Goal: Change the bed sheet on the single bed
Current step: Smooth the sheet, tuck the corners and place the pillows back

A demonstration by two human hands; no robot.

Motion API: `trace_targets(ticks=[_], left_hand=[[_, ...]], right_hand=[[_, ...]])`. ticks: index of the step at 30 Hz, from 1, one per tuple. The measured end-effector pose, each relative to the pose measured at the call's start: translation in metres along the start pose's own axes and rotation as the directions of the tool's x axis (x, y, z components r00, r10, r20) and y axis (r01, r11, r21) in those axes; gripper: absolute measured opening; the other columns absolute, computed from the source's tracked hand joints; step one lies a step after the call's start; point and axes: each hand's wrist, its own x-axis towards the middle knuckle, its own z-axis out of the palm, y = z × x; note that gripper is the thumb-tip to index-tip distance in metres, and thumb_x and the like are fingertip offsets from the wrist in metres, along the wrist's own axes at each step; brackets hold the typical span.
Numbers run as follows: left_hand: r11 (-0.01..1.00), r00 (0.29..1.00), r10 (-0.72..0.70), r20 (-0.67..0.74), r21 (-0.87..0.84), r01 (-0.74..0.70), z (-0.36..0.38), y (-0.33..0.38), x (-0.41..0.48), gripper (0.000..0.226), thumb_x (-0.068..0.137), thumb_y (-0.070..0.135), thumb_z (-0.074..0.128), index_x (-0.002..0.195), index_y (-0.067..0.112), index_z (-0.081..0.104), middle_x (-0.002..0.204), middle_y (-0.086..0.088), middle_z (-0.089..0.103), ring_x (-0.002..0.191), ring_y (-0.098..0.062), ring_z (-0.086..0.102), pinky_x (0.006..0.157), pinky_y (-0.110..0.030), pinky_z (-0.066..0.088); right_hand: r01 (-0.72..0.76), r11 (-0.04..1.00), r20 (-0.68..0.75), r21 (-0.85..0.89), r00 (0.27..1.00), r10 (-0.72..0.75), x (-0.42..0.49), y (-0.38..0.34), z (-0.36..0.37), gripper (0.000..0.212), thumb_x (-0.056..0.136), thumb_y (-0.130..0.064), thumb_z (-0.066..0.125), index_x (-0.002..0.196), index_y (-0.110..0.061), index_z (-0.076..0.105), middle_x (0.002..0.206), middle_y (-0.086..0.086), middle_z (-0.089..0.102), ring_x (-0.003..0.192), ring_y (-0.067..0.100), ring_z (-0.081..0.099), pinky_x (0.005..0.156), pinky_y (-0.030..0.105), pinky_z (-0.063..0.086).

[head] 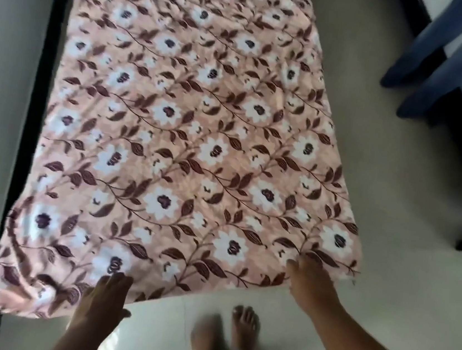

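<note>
Bare feet [228, 337] stand at the bed's foot. Left hand [105, 302] lies flat, fingers straight, on the floral sheet [181, 139] spread over the bed. Right hand [309, 283] meets the hem near the corner; grip unclear. Sheet appears light, limp, crease-prone: hold hems and corners.

Pink sheet [176, 139] with white flowers and brown leaves is spread over the whole bed [43, 70], mostly flat, a bit bunched at the near left corner.
</note>
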Motion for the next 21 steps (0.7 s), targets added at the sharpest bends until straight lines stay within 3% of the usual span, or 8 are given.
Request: trace_targets(ticks=[2,5,8,12,17,18,20,21], left_hand=[[0.997,0.995,0.001,0.103,0.08,-0.01,0.007,0.019,-0.004,0.087,0.021,0.038,0.102,0.098,0.024,0.064,0.098,0.0,0.063,0.084,-0.028,0.066,0.054,-0.044,0.053],[0.979,0.998,-0.048,0.037,0.198,0.04,0.008,0.023,-0.006,0.062,0.059,0.038,0.093,0.112,0.024,0.064,0.114,0.001,0.056,0.105,-0.025,0.059,0.071,-0.045,0.053],[0.978,0.997,-0.072,-0.006,0.198,0.072,0.008,0.017,-0.006,0.055,0.057,0.033,0.095,0.103,0.024,0.067,0.102,0.002,0.056,0.094,-0.027,0.062,0.064,-0.045,0.054],[0.979,0.994,-0.095,-0.05,0.179,0.103,0.002,0.014,0.011,0.025,0.074,0.019,0.08,0.093,0.033,0.072,0.092,0.005,0.061,0.091,-0.026,0.067,0.068,-0.042,0.056],[0.99,0.998,0.002,-0.069,0.14,0.008,0.004,0.013,0.006,0.016,0.086,0.031,0.07,0.099,0.039,0.071,0.098,0.004,0.072,0.092,-0.026,0.071,0.076,-0.037,0.057],[0.988,0.992,-0.08,-0.098,0.125,0.092,0.007,0.012,0.004,0.015,0.084,0.031,0.073,0.098,0.037,0.071,0.097,0.003,0.073,0.09,-0.027,0.072,0.075,-0.037,0.057],[0.982,0.999,0.035,0.005,0.184,-0.035,0.005,0.002,0.001,0.013,0.085,0.033,0.071,0.097,0.035,0.071,0.094,0.004,0.074,0.089,-0.025,0.072,0.073,-0.035,0.055],[0.982,1.0,0.019,-0.023,0.187,-0.014,0.015,0.001,0.007,0.012,0.086,0.034,0.069,0.098,0.035,0.071,0.094,0.005,0.073,0.089,-0.024,0.072,0.073,-0.034,0.055]], right_hand=[[-0.035,0.999,0.031,-0.021,0.999,0.036,-0.001,0.024,0.007,0.042,0.062,-0.008,0.081,0.103,-0.013,0.071,0.101,0.012,0.066,0.09,0.035,0.068,0.064,0.044,0.06],[-0.013,0.999,0.068,-0.04,0.998,0.016,0.001,0.045,0.011,0.049,0.073,-0.014,0.078,0.121,-0.015,0.065,0.112,0.011,0.064,0.105,0.035,0.065,0.079,0.043,0.058],[0.0,1.0,-0.009,-0.028,1.0,-0.001,0.003,0.045,0.011,0.039,0.065,-0.01,0.082,0.102,-0.013,0.07,0.094,0.01,0.064,0.088,0.034,0.067,0.064,0.04,0.057],[0.012,1.0,-0.088,0.0,0.996,-0.012,0.01,0.051,0.028,0.021,0.058,-0.004,0.081,0.075,-0.011,0.071,0.079,0.008,0.062,0.074,0.033,0.063,0.053,0.038,0.053],[0.109,0.994,-0.146,-0.003,0.983,-0.108,0.007,0.061,0.035,0.015,0.07,-0.011,0.059,0.081,-0.011,0.07,0.081,0.008,0.062,0.076,0.034,0.061,0.052,0.042,0.054],[0.126,0.992,-0.162,-0.006,0.979,-0.125,0.007,0.063,0.038,0.017,0.071,-0.013,0.061,0.087,-0.011,0.068,0.082,0.008,0.062,0.077,0.034,0.061,0.053,0.042,0.054],[0.151,0.988,-0.16,-0.027,0.975,-0.153,0.009,0.067,0.042,0.026,0.068,-0.017,0.072,0.093,-0.014,0.065,0.086,0.006,0.061,0.079,0.032,0.06,0.056,0.042,0.053],[0.165,0.986,-0.156,-0.036,0.973,-0.169,0.012,0.068,0.042,0.026,0.067,-0.016,0.074,0.091,-0.015,0.065,0.086,0.005,0.06,0.079,0.031,0.059,0.056,0.041,0.052]])
